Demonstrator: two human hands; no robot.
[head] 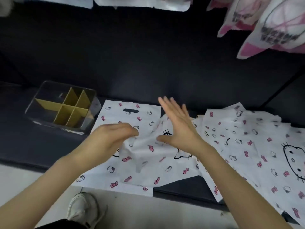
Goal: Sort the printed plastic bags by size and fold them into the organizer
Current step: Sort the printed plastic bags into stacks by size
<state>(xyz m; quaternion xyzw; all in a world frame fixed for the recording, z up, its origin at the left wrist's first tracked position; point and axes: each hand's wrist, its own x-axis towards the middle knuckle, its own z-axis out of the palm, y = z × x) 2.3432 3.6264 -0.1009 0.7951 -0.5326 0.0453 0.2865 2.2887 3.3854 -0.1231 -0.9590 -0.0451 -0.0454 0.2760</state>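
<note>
Printed plastic bags (247, 146), white with pink bows and cat faces, lie in a loose overlapping heap across the right half of the frame. They rest on a dark cushioned surface (148, 63) that fills the middle and upper frame. More hanging bags (272, 30) with pink print droop in the upper right corner. A pale floor (165, 212) runs along the bottom.

The centre bag (132, 171) lies flat at lower centre, its long axis running from bottom to top of the frame. Its handle slot (130, 110) is at the upper end. Its right side is overlapped by crumpled bags.

The organizer (62, 106), a clear box with yellow-brown dividers, sits at centre left, just beside the centre bag's upper left corner.

The right hand (178, 126) is raised over the crumpled bags, fingers straight and spread, holding nothing. The left hand (113, 134) bends its fingers down onto a raised crease; blur hides whether it pinches. A white shoe (80, 207) shows at the bottom left.
</note>
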